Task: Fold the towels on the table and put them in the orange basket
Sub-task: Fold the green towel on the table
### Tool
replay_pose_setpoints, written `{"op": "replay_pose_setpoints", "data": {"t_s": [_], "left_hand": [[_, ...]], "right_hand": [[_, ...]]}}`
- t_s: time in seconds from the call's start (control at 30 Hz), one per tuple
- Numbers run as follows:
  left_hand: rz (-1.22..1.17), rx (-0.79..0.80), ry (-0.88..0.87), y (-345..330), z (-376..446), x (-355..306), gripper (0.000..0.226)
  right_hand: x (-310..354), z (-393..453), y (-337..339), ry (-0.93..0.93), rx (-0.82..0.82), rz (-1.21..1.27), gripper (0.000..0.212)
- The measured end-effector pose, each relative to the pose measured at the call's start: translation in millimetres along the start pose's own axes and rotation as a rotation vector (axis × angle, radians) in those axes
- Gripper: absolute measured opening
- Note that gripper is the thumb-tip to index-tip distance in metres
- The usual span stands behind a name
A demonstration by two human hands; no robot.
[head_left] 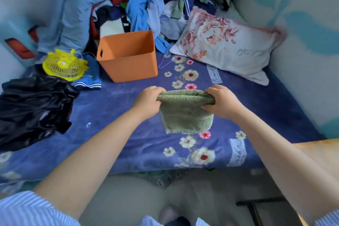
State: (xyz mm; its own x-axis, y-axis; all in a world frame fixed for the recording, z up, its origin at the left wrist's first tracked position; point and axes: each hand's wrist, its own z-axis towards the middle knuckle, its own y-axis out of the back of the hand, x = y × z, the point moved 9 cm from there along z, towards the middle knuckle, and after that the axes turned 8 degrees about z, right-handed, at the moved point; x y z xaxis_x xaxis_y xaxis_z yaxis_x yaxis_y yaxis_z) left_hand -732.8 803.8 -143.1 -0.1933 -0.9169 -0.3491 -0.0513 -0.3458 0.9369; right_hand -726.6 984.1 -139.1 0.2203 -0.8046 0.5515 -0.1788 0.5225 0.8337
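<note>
Both my left hand (149, 100) and right hand (219, 102) pinch the green towel (185, 113) by its folded top edge; it looks soft, light and floppy, with the orange basket (128, 57) at 11 o'clock.

The towel (185, 113) was olive green and the basket (128, 57) plain orange. The sheet (117, 134) was deep blue with white and pink flowers, the pillow (225, 46) white with pink-red roses. The fan (65, 65) was yellow, the bag (31, 108) glossy black, the sleeve (27, 211) blue-and-white striped.
</note>
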Motion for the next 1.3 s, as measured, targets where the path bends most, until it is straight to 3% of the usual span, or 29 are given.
{"op": "replay_pose_setpoints", "data": {"t_s": [0.13, 0.27, 0.5, 0.6, 0.67, 0.73, 0.77, 0.97, 1.1, 1.23, 1.3], "left_hand": [[-0.060, -0.087, 0.078, 34, -7, 60, 0.027], [-0.183, -0.155, 0.216, 53, -8, 116, 0.044], [-0.329, -0.289, 0.273, 84, 23, 177, 0.047], [-0.288, -0.263, 0.281, 92, 56, 205, 0.042], [-0.218, -0.206, 0.250, 93, 83, 221, 0.038], [-0.195, -0.141, 0.243, 93, 114, 240, 0.034], [-0.193, -0.120, 0.237, 92, 126, 248, 0.032], [-0.139, -0.153, 0.274, 110, 213, 307, 0.027], [-0.222, -0.234, 0.307, 118, 263, 338, 0.028], [-0.493, -0.377, 0.430, 126, 322, 375, 0.026], [-0.822, -0.395, 0.506, 115, 354, 390, 0.012]], "right_hand": [[54, 37, -12, 0.059, -0.046, 0.068, 0.039], [94, 72, -28, 0.120, -0.017, 0.098, 0.036], [114, 147, -39, 0.022, -0.009, 0.342, 0.044], [113, 193, -59, -0.042, 0.118, 0.387, 0.019], [115, 224, -76, -0.068, 0.223, 0.351, 0.028], [114, 261, -87, -0.096, 0.266, 0.332, 0.018], [114, 277, -88, -0.094, 0.250, 0.316, 0.009], [131, 380, -86, 0.005, 0.112, 0.421, 0.034], [133, 436, -83, 0.036, -0.020, 0.488, 0.036], [127, 500, -69, 0.018, -0.167, 0.558, 0.037], [121, 530, -65, -0.005, -0.250, 0.590, 0.037]]}}
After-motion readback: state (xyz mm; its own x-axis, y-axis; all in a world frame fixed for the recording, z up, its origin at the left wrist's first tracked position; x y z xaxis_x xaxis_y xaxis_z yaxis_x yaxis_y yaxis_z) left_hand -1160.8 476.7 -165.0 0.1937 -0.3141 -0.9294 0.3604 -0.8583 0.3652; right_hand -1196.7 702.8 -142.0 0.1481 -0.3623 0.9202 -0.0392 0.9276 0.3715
